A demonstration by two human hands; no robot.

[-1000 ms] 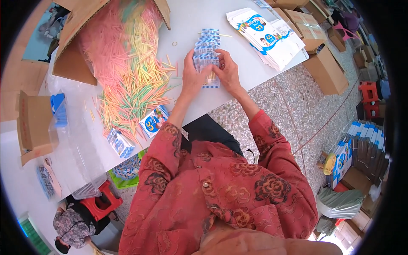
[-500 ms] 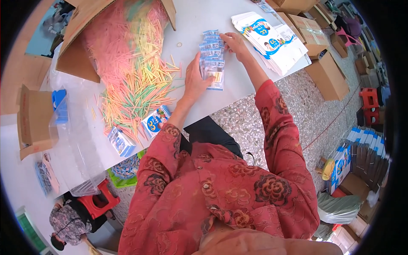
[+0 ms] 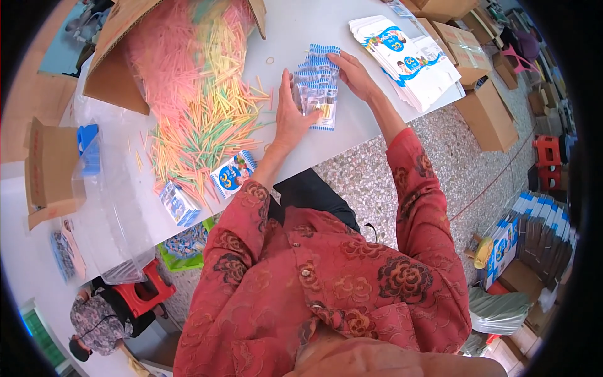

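A short overlapping row of small clear sachets (image 3: 319,85) with blue-striped ends lies on the white table between my hands. My left hand (image 3: 293,120) grips the near left side of the row, its thumb pressed on the nearest sachet, through which yellowish sticks show. On the far right, my right hand (image 3: 357,74) has its fingertips against the upper sachets; the undersides of the fingers are hidden. A loose heap of pink, yellow and green sticks (image 3: 213,132) spreads to the left of my left hand.
A tipped cardboard box (image 3: 116,81) stands behind the sticks. Printed blue-and-white packs (image 3: 233,173) lie near my left forearm. At the far right is a stack of flat white printed bags (image 3: 408,66), with cardboard boxes (image 3: 487,116) beyond. A person (image 3: 100,323) sits at lower left.
The row of sachets has become shorter and more bunched, its far end shifting slightly right. My right hand has moved a little with it; my left thumb stays on the near sachet.
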